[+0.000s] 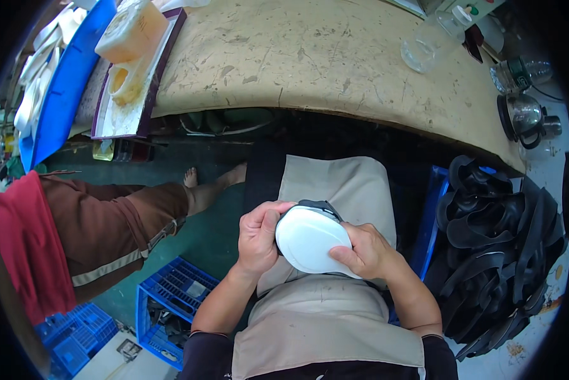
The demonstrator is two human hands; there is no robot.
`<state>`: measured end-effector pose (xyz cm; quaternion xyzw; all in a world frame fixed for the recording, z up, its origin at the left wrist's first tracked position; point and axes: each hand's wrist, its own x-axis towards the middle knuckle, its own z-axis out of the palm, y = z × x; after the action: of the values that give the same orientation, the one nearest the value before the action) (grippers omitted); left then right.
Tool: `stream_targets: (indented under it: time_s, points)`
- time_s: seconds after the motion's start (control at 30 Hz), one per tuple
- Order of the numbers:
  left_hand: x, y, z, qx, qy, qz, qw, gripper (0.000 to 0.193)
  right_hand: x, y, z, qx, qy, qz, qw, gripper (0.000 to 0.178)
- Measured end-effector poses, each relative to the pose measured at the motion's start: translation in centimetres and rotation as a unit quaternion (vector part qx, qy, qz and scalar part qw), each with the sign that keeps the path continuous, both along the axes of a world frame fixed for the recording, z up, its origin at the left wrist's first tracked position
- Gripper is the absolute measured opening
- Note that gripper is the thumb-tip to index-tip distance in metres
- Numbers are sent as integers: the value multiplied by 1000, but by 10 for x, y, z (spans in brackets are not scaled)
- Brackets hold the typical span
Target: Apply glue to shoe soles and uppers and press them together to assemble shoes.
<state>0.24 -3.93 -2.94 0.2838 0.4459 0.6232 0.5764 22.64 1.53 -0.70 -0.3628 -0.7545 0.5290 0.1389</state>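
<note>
A white, rounded shoe sole (pixel 308 239) is held over my lap, its smooth face turned up. Black shoe upper material (pixel 319 205) shows along its far edge and partly behind it. The fingers of my left hand (pixel 259 235) are closed in a pinch on the black edge at the left side. On the right, my right hand (pixel 368 252) grips the sole, thumb pressed on the white face and fingers mostly hidden beneath. How far the upper wraps around the sole cannot be seen.
Black shoe uppers (pixel 487 253) are heaped at my right by a blue crate. Ahead stands a worn table (pixel 284 57) bearing a shallow tray (pixel 142 104) with a glue-stained container. White soles fill a blue bin (pixel 69 82) at far left. Another person's leg (pixel 139 215) is close by.
</note>
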Motion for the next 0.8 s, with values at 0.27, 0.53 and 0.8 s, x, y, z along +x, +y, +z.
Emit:
stream_targets:
  time_s: [0.27,0.53,0.8]
  points:
    - [-14,-3,-2,43,-83,-88,992,40,-3,-6,-3,-14,-75,64,995,40]
    - [-24,3,-14,81,223,-214,948,42,-6,-3,-15,-76,-164,95,979,49]
    - [-45,22,43,57,164,86,981,55,21,28,-19,-347,460,-33,817,82]
